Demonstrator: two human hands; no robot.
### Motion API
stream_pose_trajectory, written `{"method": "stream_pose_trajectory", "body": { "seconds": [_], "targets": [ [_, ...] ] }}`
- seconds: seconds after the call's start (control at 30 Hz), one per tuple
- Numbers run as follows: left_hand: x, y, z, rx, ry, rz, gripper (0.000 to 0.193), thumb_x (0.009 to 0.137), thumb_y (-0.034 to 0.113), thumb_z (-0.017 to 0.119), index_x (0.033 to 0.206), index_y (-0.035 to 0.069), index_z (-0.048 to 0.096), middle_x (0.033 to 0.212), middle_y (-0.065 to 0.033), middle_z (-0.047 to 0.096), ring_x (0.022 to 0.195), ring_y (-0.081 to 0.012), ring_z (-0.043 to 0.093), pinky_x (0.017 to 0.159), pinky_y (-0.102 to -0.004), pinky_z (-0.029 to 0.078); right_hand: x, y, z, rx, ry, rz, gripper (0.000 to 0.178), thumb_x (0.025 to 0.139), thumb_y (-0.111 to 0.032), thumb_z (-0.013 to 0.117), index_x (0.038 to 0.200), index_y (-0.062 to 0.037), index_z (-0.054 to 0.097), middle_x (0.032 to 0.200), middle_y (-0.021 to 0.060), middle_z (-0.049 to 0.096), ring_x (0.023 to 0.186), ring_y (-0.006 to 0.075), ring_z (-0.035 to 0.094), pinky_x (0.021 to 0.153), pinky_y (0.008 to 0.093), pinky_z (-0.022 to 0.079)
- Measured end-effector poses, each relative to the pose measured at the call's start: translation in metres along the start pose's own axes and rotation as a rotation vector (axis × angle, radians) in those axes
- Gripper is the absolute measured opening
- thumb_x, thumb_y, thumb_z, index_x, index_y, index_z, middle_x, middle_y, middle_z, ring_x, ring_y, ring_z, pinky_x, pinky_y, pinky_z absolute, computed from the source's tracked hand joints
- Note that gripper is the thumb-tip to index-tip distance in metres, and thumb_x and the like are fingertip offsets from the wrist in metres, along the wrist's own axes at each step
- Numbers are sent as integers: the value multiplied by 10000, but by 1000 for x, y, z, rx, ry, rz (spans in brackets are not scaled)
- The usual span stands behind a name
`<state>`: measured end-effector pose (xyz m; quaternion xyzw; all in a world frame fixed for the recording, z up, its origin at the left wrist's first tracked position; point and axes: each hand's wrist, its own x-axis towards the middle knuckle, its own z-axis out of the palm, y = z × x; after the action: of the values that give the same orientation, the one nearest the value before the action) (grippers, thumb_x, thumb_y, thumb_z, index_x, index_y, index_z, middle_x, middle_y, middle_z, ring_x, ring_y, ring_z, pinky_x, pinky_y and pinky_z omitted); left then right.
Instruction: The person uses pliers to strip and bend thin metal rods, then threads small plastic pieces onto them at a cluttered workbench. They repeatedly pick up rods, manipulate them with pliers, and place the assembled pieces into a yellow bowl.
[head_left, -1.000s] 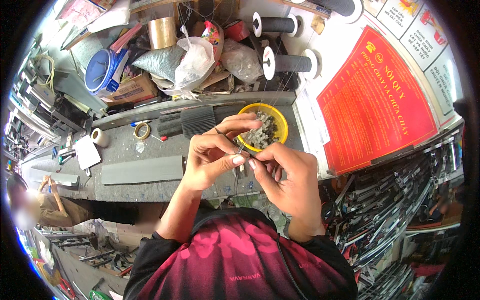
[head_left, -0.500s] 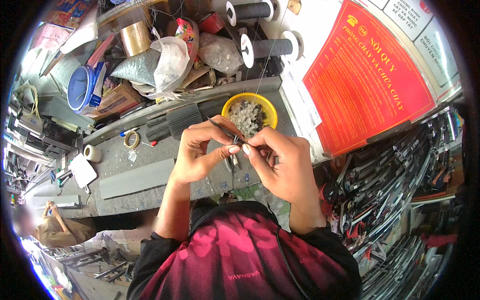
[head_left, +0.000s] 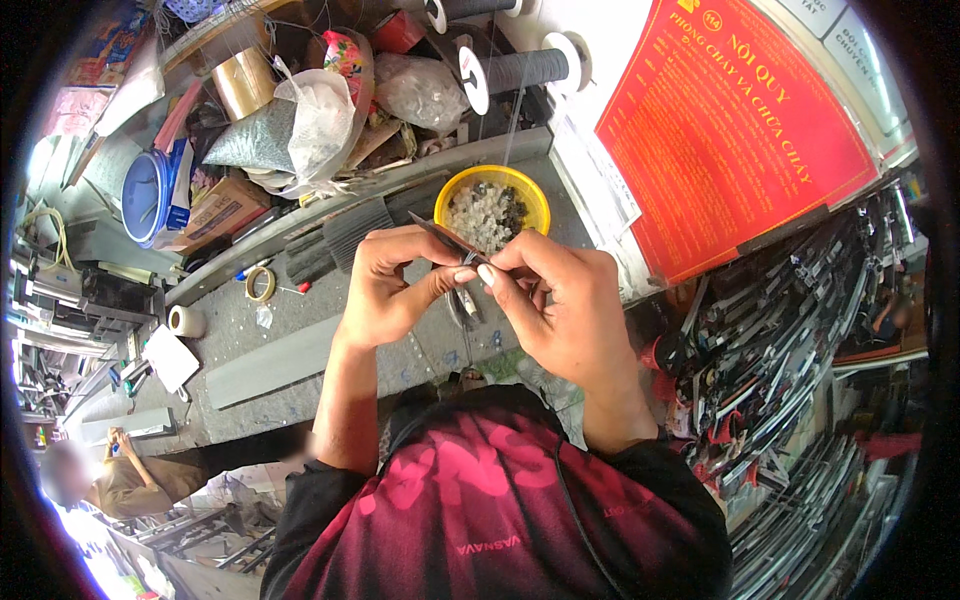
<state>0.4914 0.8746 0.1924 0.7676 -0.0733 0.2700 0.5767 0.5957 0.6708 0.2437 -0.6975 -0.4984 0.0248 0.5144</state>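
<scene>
Both hands, left hand (head_left: pixel 385 290) and right hand (head_left: pixel 560 305), pinch a thin, light, probably stiff metal strip (head_left: pixel 447 238) just below the yellow bowl (head_left: pixel 445 205), fingers clamped on its ends.

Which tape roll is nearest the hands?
The yellowish ring-shaped roll, lying flat on the grey bench beside the left hand; the white roll sits farther left.

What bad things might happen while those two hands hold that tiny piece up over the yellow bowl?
1. The left hand and right hand pinch a thin dark strip by the fingertips only; it could slip and fall onto the grey bench.
2. The yellow bowl of small bits sits right behind the knuckles; a bump might spill it.
3. The strip's pointed end might prick a finger.
</scene>
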Motion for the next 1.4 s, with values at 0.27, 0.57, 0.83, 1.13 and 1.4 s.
{"method": "stream_pose_trajectory", "body": {
  "seconds": [0.27,0.57,0.83,1.13,1.4],
  "targets": [
    [9,1,8,-15,105,110,125,826,-91,849,898,-52,755,883,-154,772,820,-239,714,741,-351,560,-7,5,0,47,69,9,79,978,-13,761,963,12,687,784,93,771,688,120,754,591,255,540],
    [22,12,11,48,50,232,119,794,-101,846,862,-47,764,832,-151,770,777,-256,699,721,-355,541,-16,5,1,99,212,-29,57,961,22,762,976,26,708,799,99,782,683,127,758,604,253,557],
    [28,12,19,90,37,250,137,777,-124,818,877,-36,784,816,-132,767,770,-240,711,712,-338,541,-25,12,-4,141,257,26,49,971,20,759,973,24,710,790,109,775,682,110,742,592,248,563],
    [25,-9,24,-54,136,148,88,885,-129,793,919,-62,748,904,-156,770,818,-224,738,746,-317,587,-33,3,-51,173,608,81,88,1029,-31,714,1011,16,642,806,146,760,639,95,667,581,225,523],
    [20,-21,34,-339,149,151,64,918,-100,777,947,-58,739,982,-217,779,950,-296,764,849,-389,609,-42,58,-30,362,439,325,152,1054,-93,717,988,18,636,814,93,751,716,86,699,629,225,542]
  ]
}}
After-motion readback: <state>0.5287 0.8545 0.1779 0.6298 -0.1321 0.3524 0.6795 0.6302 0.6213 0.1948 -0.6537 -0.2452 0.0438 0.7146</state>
